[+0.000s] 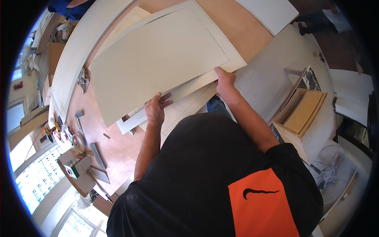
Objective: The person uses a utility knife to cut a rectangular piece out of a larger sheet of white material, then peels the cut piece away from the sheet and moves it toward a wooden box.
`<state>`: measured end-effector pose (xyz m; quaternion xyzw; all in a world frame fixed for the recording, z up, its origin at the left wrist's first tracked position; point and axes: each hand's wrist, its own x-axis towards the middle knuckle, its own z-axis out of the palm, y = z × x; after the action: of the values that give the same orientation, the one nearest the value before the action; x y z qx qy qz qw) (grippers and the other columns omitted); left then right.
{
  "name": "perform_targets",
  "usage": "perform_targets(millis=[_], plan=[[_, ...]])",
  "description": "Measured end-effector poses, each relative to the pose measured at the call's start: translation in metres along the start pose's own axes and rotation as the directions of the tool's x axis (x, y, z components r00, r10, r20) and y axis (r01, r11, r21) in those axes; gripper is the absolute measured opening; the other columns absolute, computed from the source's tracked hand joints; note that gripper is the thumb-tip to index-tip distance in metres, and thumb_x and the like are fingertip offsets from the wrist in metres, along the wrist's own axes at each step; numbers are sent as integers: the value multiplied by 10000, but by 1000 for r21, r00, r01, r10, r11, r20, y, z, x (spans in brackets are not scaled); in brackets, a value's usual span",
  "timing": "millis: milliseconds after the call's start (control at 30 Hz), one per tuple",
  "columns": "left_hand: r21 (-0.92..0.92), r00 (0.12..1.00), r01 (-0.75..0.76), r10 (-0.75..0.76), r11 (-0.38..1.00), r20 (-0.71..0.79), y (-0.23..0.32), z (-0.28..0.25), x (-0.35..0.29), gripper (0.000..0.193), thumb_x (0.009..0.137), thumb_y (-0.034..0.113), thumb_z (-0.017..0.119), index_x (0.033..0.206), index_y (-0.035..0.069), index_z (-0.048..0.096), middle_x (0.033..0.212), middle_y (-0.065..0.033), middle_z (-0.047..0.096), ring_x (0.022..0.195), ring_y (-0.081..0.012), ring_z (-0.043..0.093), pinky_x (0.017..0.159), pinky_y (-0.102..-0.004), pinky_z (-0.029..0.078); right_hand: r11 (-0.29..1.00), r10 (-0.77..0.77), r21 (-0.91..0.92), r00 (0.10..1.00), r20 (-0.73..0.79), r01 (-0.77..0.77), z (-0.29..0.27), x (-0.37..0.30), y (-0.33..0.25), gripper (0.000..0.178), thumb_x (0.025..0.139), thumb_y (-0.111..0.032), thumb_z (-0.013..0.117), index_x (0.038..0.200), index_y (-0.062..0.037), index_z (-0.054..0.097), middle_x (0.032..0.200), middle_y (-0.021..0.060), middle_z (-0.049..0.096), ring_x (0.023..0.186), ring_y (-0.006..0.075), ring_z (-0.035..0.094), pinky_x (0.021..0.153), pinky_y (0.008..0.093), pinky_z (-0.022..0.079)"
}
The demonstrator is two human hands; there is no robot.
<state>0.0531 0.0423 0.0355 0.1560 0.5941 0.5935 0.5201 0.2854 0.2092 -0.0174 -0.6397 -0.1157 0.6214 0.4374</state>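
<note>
A large off-white panel (158, 67) lies tilted across the bench in front of me. Beneath it shows a white frame-like panel (233, 59), its rim visible along the right and far sides with a thin dark gap between the two. My left hand (155, 110) is closed on the near edge of the upper panel, fingers curled at the edge. At the near right corner my right hand (226, 81) grips the lower framed panel, thumb on top and the other fingers hidden underneath.
On the pinkish workbench (118, 154) at left lie a hammer (80, 123), a tape roll (78, 143) and a green-white box (77, 165). A long curved board (75, 59) borders the far left. Right stand a wooden box (302, 112) and a fan (329, 162). Two people are partly visible beyond.
</note>
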Motion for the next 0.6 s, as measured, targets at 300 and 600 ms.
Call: perform_targets(millis=[300,600], plan=[[-621,950,217,-310,753,-44,4,5,21,317,1011,296,513,1201,45,556,1143,-169,646,1047,-342,653,810,-455,568,831,137,330,739,660,-448,-24,-6,-17,459,937,-183,669,1343,-75,485,1349,102,564,1249,301,545,1064,482,459],[-587,946,266,-325,764,5,2,0,20,288,1053,256,468,1223,34,538,1134,-175,648,1029,-331,663,825,-450,575,875,140,314,812,566,-370,-18,-8,-14,421,911,-130,682,1292,-54,520,1290,108,599,1182,292,586,999,476,501]])
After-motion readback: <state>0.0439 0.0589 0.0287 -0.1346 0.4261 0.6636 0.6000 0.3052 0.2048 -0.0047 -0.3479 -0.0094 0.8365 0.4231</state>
